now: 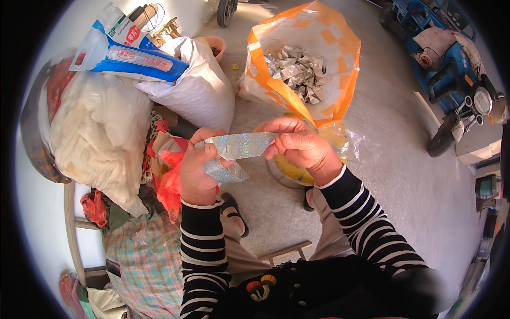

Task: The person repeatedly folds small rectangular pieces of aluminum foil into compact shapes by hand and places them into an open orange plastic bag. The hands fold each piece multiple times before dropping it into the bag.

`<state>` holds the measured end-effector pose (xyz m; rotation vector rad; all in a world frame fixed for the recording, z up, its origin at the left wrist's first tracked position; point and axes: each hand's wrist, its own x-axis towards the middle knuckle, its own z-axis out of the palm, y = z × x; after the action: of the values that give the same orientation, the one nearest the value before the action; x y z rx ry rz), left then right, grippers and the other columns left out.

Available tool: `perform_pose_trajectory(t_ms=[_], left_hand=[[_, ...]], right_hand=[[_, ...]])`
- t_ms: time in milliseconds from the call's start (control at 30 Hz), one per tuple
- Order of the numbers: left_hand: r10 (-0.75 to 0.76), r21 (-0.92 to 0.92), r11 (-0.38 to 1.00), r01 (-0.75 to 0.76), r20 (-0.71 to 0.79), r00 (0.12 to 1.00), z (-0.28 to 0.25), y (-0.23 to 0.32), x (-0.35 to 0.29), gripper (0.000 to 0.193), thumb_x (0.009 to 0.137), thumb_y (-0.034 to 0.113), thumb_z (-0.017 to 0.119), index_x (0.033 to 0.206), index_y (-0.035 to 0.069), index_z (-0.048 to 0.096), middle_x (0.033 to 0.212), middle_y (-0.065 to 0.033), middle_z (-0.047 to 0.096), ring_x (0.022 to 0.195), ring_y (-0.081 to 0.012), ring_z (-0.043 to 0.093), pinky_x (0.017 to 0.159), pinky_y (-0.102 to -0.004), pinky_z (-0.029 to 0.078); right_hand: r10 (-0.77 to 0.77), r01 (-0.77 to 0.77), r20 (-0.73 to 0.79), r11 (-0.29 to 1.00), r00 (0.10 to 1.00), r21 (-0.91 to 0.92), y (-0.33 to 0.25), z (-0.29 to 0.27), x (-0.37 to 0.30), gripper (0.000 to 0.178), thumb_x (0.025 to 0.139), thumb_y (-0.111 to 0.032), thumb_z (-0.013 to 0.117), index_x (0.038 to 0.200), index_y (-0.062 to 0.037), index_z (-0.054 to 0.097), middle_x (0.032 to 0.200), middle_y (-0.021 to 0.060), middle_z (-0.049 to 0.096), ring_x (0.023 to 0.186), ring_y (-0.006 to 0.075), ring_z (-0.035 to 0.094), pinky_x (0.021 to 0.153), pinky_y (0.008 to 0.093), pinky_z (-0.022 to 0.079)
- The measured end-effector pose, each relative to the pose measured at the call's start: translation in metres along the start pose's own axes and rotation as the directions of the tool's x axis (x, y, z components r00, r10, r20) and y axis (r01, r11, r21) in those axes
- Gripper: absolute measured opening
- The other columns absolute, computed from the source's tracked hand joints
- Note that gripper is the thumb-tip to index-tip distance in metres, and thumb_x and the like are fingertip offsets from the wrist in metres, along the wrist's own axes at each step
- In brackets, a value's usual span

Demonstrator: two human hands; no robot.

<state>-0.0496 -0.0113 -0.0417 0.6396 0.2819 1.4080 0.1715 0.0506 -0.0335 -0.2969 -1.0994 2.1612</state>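
Note:
Between my two hands stretches a folded strip of shiny silver foil paper [241,145], with a pale rainbow sheen. My left hand [196,173] grips its left end between thumb and fingers. More silver foil paper [229,173] is tucked in the same palm, below the strip. At the strip's right end, the curled fingers and thumb of my right hand [305,144] pinch the corner. Beyond my hands stands a wide-mouthed orange and white plastic bag [349,69], holding a heap of folded silver foil pieces [300,73].
A white sack [207,87] with a blue and white rice bag [141,61] on top stands at the far left. Nearer are a bundle in clear plastic [101,127], a red plastic bag [171,183] and plaid cloth [146,260]. A blue tricycle [451,74] is parked far right.

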Motion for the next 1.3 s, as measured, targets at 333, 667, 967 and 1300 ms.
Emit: perform_pose_trajectory(t_ms=[333, 667, 967, 1300], left_hand=[[-0.042, -0.045, 0.998, 0.038, -0.077, 0.996, 0.005, -0.009, 0.002, 0.017, 0.083, 0.017, 0.072, 0.081, 0.004, 0.061, 0.073, -0.0067, 0.057, 0.064, -0.0204, 0.055, 0.058, -0.0325, 0.046], [-0.071, 0.093, 0.992, 0.084, -0.129, 0.989, 0.007, -0.009, 0.004, 0.018, 0.085, 0.02, 0.07, 0.081, 0.005, 0.061, 0.07, -0.0058, 0.056, 0.064, -0.0207, 0.057, 0.058, -0.0323, 0.047], [-0.03, -0.01, 1.0, 0.029, -0.081, 0.996, 0.006, -0.012, 0.005, 0.021, 0.088, 0.023, 0.067, 0.08, 0.006, 0.058, 0.071, -0.0039, 0.054, 0.065, -0.0198, 0.057, 0.059, -0.0316, 0.046], [0.073, 0.225, 0.974, 0.009, -0.355, 0.932, 0.0, -0.009, 0.012, 0.027, 0.089, 0.023, 0.065, 0.101, 0.0, 0.062, 0.081, -0.0052, 0.059, 0.065, -0.0151, 0.057, 0.057, -0.0283, 0.046]], right_hand=[[-0.028, 0.027, -0.02, 0.999, 0.999, -0.021, 0.009, 0.001, 0.004, 0.017, 0.086, -0.022, 0.07, 0.086, -0.0054, 0.066, 0.093, 0.0044, 0.065, 0.08, 0.0129, 0.06, 0.074, 0.0271, 0.048], [0.036, -0.035, -0.094, 0.999, 0.995, 0.008, 0.007, -0.001, 0.003, 0.02, 0.088, -0.027, 0.068, 0.088, -0.0072, 0.065, 0.088, 0.0035, 0.065, 0.077, 0.0114, 0.059, 0.073, 0.026, 0.048], [-0.003, 0.002, -0.062, 1.0, 0.998, -0.003, 0.005, -0.001, 0.003, 0.021, 0.088, -0.027, 0.068, 0.087, -0.0062, 0.063, 0.094, 0.0042, 0.065, 0.081, 0.0156, 0.064, 0.074, 0.0294, 0.05], [-0.541, 0.466, 0.271, 0.263, 0.796, -0.845, -0.007, 0.016, 0.007, 0.016, 0.076, -0.009, 0.078, 0.083, -0.0067, 0.063, 0.099, 0.0075, 0.063, 0.085, 0.018, 0.061, 0.071, 0.0294, 0.048]])
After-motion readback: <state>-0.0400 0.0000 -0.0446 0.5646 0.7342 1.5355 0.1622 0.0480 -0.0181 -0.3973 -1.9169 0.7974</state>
